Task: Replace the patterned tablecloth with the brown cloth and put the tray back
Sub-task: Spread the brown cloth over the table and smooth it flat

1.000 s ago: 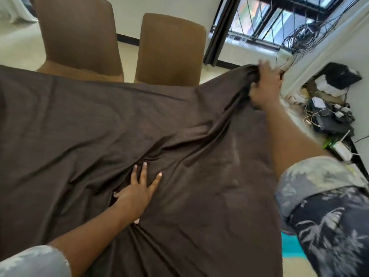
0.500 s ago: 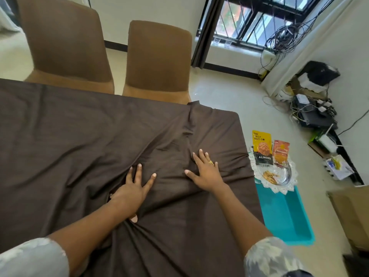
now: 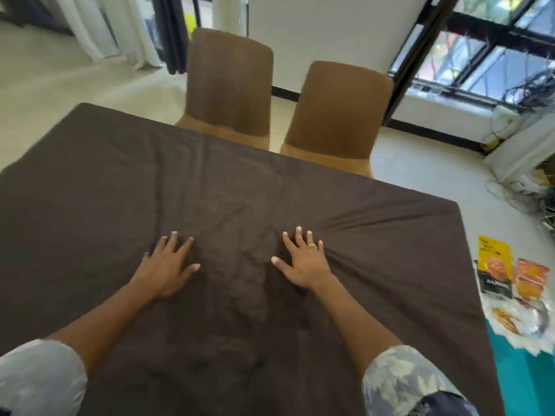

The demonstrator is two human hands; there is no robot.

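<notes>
The brown cloth (image 3: 375, 235) is spread over the whole table top, with creases fanning out around my hands. My left hand (image 3: 168, 265) lies flat on it, fingers spread, left of centre. My right hand (image 3: 303, 259), wearing a ring, presses flat on the cloth right of centre, and folds radiate from it toward the right edge. The tray (image 3: 519, 322) sits low at the right, off the table, on a teal surface (image 3: 528, 376); it holds a glass bowl with snacks, a yellow-black nut packet (image 3: 494, 262) and an orange packet (image 3: 530, 277). No patterned tablecloth shows.
Two brown chairs (image 3: 228, 85) (image 3: 336, 112) stand against the table's far side. A window with dark frames (image 3: 480, 55) fills the upper right. Tangled cables and white fabric (image 3: 525, 163) lie on the floor at the right. Curtains (image 3: 120, 28) hang at the upper left.
My right hand let go of the cloth's lifted far corner and came down flat on the table. Both hands have slid outward over the cloth, which lies flatter now. The camera has panned left.
</notes>
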